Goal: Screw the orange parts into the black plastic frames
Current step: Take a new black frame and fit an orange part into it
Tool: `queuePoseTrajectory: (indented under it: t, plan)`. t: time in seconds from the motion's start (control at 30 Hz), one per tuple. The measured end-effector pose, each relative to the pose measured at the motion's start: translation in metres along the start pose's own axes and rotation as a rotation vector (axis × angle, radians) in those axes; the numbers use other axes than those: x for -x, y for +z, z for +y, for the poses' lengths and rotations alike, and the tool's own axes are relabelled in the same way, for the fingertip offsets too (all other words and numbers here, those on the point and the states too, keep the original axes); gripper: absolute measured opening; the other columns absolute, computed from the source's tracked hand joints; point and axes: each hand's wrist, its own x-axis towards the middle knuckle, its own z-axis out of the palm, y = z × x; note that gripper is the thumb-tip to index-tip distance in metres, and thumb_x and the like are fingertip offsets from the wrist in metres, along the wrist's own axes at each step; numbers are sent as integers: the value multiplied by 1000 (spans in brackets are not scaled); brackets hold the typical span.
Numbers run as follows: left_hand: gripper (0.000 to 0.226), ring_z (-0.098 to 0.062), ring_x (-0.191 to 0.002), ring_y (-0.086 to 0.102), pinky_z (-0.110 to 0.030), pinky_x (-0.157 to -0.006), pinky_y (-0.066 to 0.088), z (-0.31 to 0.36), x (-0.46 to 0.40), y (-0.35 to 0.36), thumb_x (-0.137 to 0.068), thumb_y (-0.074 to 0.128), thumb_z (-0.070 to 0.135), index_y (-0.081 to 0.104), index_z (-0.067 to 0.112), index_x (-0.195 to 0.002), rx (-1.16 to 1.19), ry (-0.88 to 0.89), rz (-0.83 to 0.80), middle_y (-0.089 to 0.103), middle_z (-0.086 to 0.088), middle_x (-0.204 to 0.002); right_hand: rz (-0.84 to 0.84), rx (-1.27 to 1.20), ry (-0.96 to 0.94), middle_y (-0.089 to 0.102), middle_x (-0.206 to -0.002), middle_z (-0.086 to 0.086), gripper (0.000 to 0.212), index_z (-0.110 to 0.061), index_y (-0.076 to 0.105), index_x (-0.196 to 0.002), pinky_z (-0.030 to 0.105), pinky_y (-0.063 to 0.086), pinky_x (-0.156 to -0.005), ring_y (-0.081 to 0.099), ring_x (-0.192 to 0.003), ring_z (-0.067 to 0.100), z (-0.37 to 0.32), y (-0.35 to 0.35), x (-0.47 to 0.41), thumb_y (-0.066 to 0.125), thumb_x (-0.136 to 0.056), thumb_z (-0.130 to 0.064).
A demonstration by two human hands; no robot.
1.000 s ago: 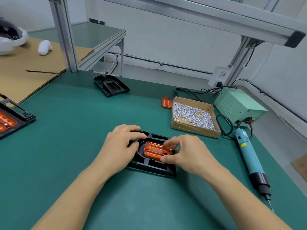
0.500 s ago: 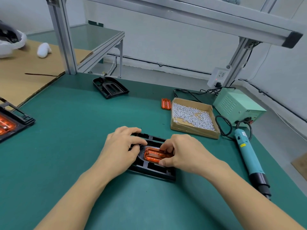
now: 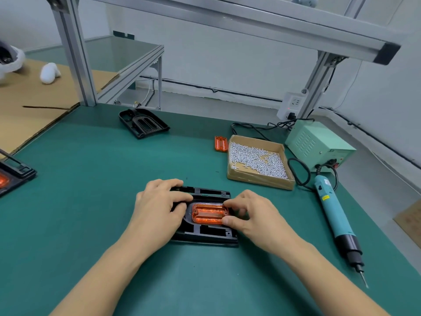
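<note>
Head view: over the last second the orange part has gone from tilted above the recess to lying flat in the black plastic frame on the bench. The right hand pinches its right end; the left hand grips the frame's left side. Seating looks done, so screws and the driver likely come next.

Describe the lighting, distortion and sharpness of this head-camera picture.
Head view: soft, even light with faint shadows under the left hand and right hand; the orange part glows translucent in the black frame; wide-angle bending bows the aluminium beam; the screws blur into a speckled mass.
</note>
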Motion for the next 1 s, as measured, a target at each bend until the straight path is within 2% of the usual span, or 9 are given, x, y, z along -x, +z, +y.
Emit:
queuePoseTrajectory:
  t: [0.1, 0.2, 0.33, 0.53, 0.63, 0.73, 0.83, 0.9, 1.0]
  plan:
    - [27, -9, -132, 23, -29, -104, 15, 0, 2, 3, -94, 52, 25, 66, 37, -114, -57, 10, 13, 44, 16, -140, -5, -17, 15, 42, -86, -14, 33, -33, 64, -122, 25, 35, -73, 45, -82, 7, 3, 2, 2, 63, -90, -43]
    - [26, -10, -137, 20, -29, -109, 8, 4, 5, 7, -92, 54, 36, 65, 36, -115, -129, 130, 33, 44, 17, -141, -10, -19, 9, 41, -85, -14, 33, -34, 63, -122, 26, 36, -73, 45, -81, 7, 3, 2, 2, 61, -91, -44]
    - [36, -6, -142, 10, -33, -116, -3, 12, 6, 13, -94, 37, 56, 58, 46, -121, -233, 275, -120, 34, 24, -145, 26, -37, -2, 44, -91, -15, 38, -35, 58, -129, 26, 40, -81, 48, -88, 8, 4, 1, 8, 60, -92, -43]
    - [60, -5, -142, 15, -32, -116, 4, 10, 7, 18, -81, 16, 69, 59, 50, -119, -218, 295, -174, 32, 24, -147, 320, -52, 83, 48, -110, -15, 44, -24, 55, -135, 12, 29, -86, 46, -104, 4, 28, -20, 30, 60, -92, -37]
    - [76, -3, -142, 13, -29, -115, 5, 10, 6, 19, -71, 1, 73, 59, 52, -117, -228, 302, -173, 29, 28, -146, 430, 72, 212, 49, -120, -3, 49, -16, 52, -137, 15, 27, -88, 42, -117, 13, 52, -46, 42, 61, -93, -34]
    - [80, -1, -142, 10, -28, -115, 3, 11, 5, 19, -68, -3, 73, 56, 54, -118, -256, 294, -183, 25, 30, -147, 371, 289, 502, 46, -128, 5, 61, -20, 38, -146, 30, 36, -89, 39, -121, 22, 77, -68, 52, 55, -94, -47]
    - [77, 0, -142, 8, -27, -115, 2, 10, 5, 20, -71, -3, 74, 54, 55, -119, -289, 292, -192, 22, 32, -147, 209, 422, 734, 47, -124, 9, 69, -24, 29, -147, 35, 42, -82, 45, -117, 27, 97, -79, 57, 46, -91, -61]
    - [65, 2, -142, 4, -25, -114, 0, 10, 5, 20, -82, 0, 74, 50, 57, -121, -323, 302, -188, 17, 34, -147, 124, 436, 800, 51, -122, 7, 75, -25, 25, -146, 34, 44, -77, 52, -112, 27, 106, -80, 55, 42, -88, -70]
    - [58, 2, -141, 3, -25, -114, -1, 10, 6, 20, -87, 5, 70, 50, 57, -121, -313, 304, -188, 16, 34, -147, 76, 450, 823, 58, -100, 1, 85, -25, 21, -146, 30, 43, -67, 57, -90, 24, 114, -76, 48, 41, -82, -77]
